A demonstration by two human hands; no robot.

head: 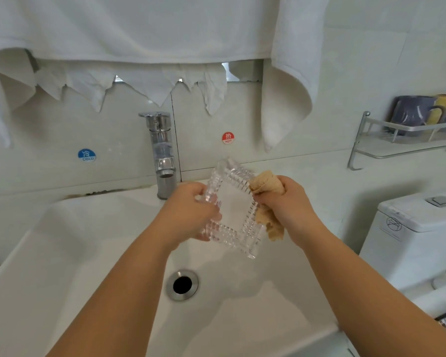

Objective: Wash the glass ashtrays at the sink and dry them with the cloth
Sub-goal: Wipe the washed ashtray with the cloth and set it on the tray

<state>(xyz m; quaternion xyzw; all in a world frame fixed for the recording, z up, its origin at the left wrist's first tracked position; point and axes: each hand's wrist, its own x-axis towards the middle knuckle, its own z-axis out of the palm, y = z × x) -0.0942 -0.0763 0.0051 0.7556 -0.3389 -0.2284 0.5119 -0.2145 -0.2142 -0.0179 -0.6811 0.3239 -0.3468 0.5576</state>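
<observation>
White sink (70, 253), with drain (182, 285) near the basin's middle and faucet (162, 153) at its back edge. Above the drain and in front of the faucet, the square cut-glass ashtray (232, 210) is held tilted. Left hand (191, 212) grips its left rim, fingers curled around the edge. Right hand (283, 199) clutches the bunched tan cloth (264, 186) against the right rim. Good drying likely requires working cloth into each ridge while keeping the grip firm.
</observation>
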